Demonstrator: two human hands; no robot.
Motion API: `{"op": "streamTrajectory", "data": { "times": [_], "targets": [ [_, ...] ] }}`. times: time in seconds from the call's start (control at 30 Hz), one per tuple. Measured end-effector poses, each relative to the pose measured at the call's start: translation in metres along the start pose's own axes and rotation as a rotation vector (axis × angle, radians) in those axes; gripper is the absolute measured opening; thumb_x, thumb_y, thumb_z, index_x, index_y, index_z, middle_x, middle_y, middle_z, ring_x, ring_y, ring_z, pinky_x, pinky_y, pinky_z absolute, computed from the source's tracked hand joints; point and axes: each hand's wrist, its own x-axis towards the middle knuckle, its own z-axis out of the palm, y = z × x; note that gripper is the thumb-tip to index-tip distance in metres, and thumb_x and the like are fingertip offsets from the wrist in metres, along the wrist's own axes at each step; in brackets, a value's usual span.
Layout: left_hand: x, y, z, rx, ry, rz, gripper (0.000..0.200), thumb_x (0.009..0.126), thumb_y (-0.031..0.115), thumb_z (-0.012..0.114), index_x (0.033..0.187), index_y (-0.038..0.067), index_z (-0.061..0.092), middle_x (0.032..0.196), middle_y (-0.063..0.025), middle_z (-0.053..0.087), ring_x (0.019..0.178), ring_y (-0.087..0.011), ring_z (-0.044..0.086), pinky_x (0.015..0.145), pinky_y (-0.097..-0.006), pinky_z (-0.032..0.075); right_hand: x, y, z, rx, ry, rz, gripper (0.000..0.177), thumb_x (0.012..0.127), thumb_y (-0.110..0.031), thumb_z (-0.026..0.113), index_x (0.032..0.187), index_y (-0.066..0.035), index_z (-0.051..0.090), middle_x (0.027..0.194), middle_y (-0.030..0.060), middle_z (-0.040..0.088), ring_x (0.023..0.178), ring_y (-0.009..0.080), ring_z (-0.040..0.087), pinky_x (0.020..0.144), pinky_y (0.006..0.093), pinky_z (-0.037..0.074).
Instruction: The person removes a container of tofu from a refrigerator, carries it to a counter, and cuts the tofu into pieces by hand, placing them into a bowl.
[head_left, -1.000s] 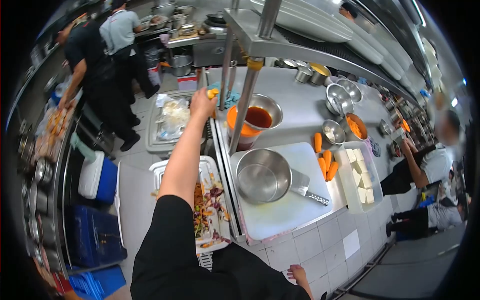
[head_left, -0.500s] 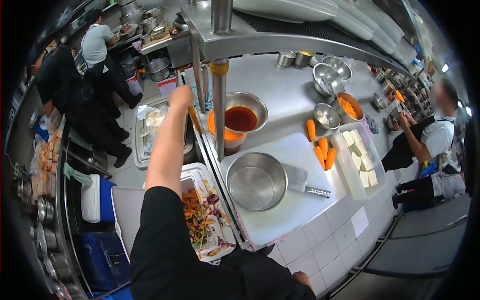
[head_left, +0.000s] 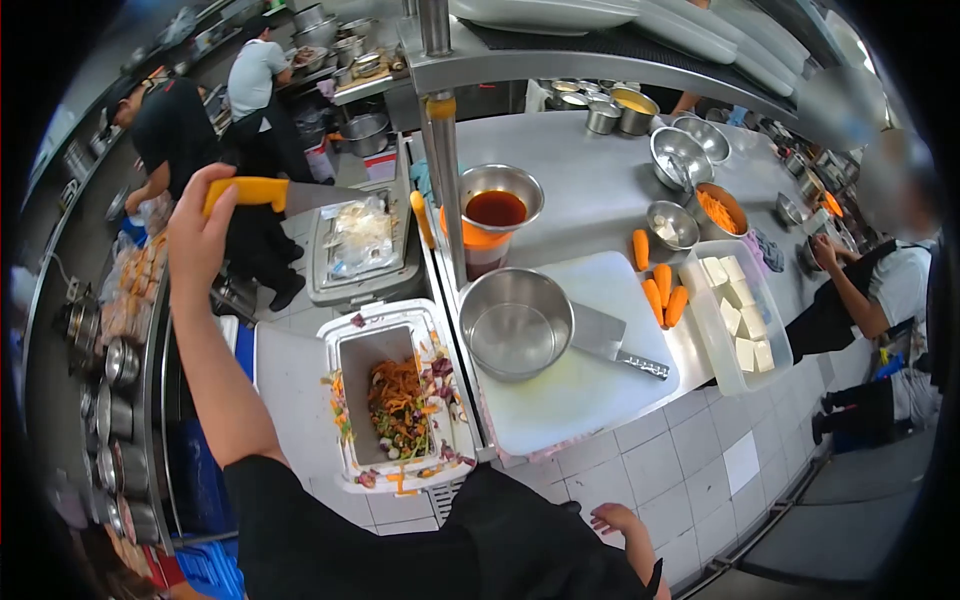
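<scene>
My left hand [head_left: 200, 225] is raised at the left, closed around the yellow handle of a knife [head_left: 250, 192]. Its blade points right, above a grey bin lid with a plastic bag [head_left: 362, 235] on it. My right hand [head_left: 614, 518] hangs low beside my body, fingers apart and holding nothing. On the white cutting board [head_left: 540, 425] stands a steel pot [head_left: 517, 335]. Beside the pot lies a cleaver [head_left: 645, 366] with a metal handle. Another yellow handle [head_left: 422, 218] sticks up at the counter's left edge.
Below the board's left side is a bin [head_left: 350, 470] of vegetable scraps. Carrots [head_left: 641, 250], a tub of white blocks [head_left: 735, 378] and a steel bowl of red liquid [head_left: 530, 190] stand on the counter. A steel shelf [head_left: 580, 62] overhangs it. Several people work nearby.
My left hand has drawn the knife from the counter's edge and moved left with it. My right hand shows more fully. The view has shifted, uncovering the scrap bin.
</scene>
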Motion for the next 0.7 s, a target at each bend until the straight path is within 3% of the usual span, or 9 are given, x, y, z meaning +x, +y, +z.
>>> {"op": "streamTrajectory", "data": {
  "times": [0.13,0.23,0.3,0.37,0.43,0.5,0.53,0.6,0.7],
  "targets": [
    [-0.082,0.080,-0.060,0.105,0.056,0.083,0.020,0.093,0.009,0.058,0.112,0.001,0.058,0.106,-0.0092,0.063,0.098,-0.0179,0.060,0.088,-0.0271,0.045,-0.042,-0.078,-0.022,-0.370,-0.164,-0.353,0.037,0.093,-0.040,0.055,0.102,-0.006,0.066,0.096,0.0052,0.069,0.088,0.0164,0.065,0.074,0.0326,0.053],
    [-0.140,0.162,-0.084,0.184,0.050,0.240,0.021,0.089,-0.001,0.059,0.110,-0.003,0.060,0.106,-0.0128,0.065,0.101,-0.0222,0.062,0.090,-0.0304,0.046,-0.151,-0.160,-0.012,-0.578,-0.179,-0.761,0.036,0.095,-0.042,0.055,0.101,-0.009,0.068,0.093,0.0042,0.069,0.086,0.0155,0.063,0.075,0.0304,0.050],
    [-0.171,0.218,-0.091,0.178,0.031,0.359,0.022,0.086,-0.005,0.059,0.108,-0.003,0.060,0.098,-0.0169,0.064,0.090,-0.0271,0.063,0.083,-0.0329,0.048,-0.203,-0.188,-0.003,-0.609,-0.265,-0.911,0.038,0.096,-0.042,0.053,0.108,-0.008,0.064,0.099,0.0099,0.067,0.095,0.0236,0.063,0.083,0.0348,0.049],
    [-0.191,0.277,-0.077,0.114,0.070,0.475,0.024,0.082,-0.004,0.061,0.106,-0.001,0.061,0.084,-0.0163,0.061,0.071,-0.0257,0.058,0.063,-0.0335,0.044,-0.239,-0.201,0.006,-0.557,-0.309,-1.283,0.036,0.098,-0.038,0.053,0.112,-0.006,0.062,0.107,0.0115,0.065,0.097,0.0255,0.062,0.085,0.0354,0.049],
    [-0.207,0.324,-0.055,0.055,0.052,0.545,0.026,0.080,0.003,0.063,0.106,0.005,0.062,0.077,-0.0120,0.058,0.063,-0.0227,0.053,0.054,-0.0326,0.038,-0.264,-0.208,0.012,-0.531,-0.386,-1.384,0.037,0.100,-0.034,0.050,0.119,-0.004,0.059,0.114,0.0107,0.064,0.103,0.0227,0.061,0.089,0.0343,0.049],
    [-0.222,0.356,-0.026,0.113,-0.063,0.632,0.027,0.078,0.012,0.066,0.105,0.011,0.064,0.074,-0.0070,0.056,0.060,-0.0202,0.051,0.051,-0.0324,0.035,-0.290,-0.207,0.018,-0.072,-0.601,-1.278,0.042,0.101,-0.034,0.047,0.131,-0.005,0.050,0.117,0.0099,0.063,0.109,0.0208,0.060,0.093,0.0349,0.048],
    [-0.227,0.367,-0.009,0.156,-0.153,0.699,0.028,0.077,0.016,0.067,0.105,0.014,0.065,0.074,-0.0048,0.055,0.060,-0.0193,0.050,0.051,-0.0327,0.035,-0.295,-0.207,0.021,-0.071,-0.600,-1.276,0.042,0.101,-0.034,0.047,0.131,-0.005,0.050,0.117,0.0099,0.063,0.109,0.0208,0.060,0.093,0.0349,0.048],
    [-0.236,0.388,0.039,-0.079,-0.248,0.853,0.033,0.072,0.019,0.071,0.104,0.015,0.066,0.075,-0.0025,0.053,0.060,-0.0182,0.051,0.051,-0.0328,0.036,-0.304,-0.205,0.019,0.744,-0.761,-1.207,0.048,0.102,-0.033,0.044,0.139,-0.003,0.038,0.119,0.0110,0.062,0.113,0.0214,0.058,0.097,0.0366,0.047],
    [-0.255,0.417,0.105,-0.180,-0.320,0.879,0.032,0.075,0.022,0.073,0.105,0.015,0.066,0.075,-0.0014,0.052,0.064,-0.0190,0.053,0.057,-0.0339,0.041,-0.308,-0.202,-0.030,0.874,-0.648,-1.014,0.041,0.100,-0.023,0.048,0.132,0.000,0.039,0.117,0.0176,0.061,0.111,0.0246,0.059,0.096,0.0381,0.048]
  ]
}}
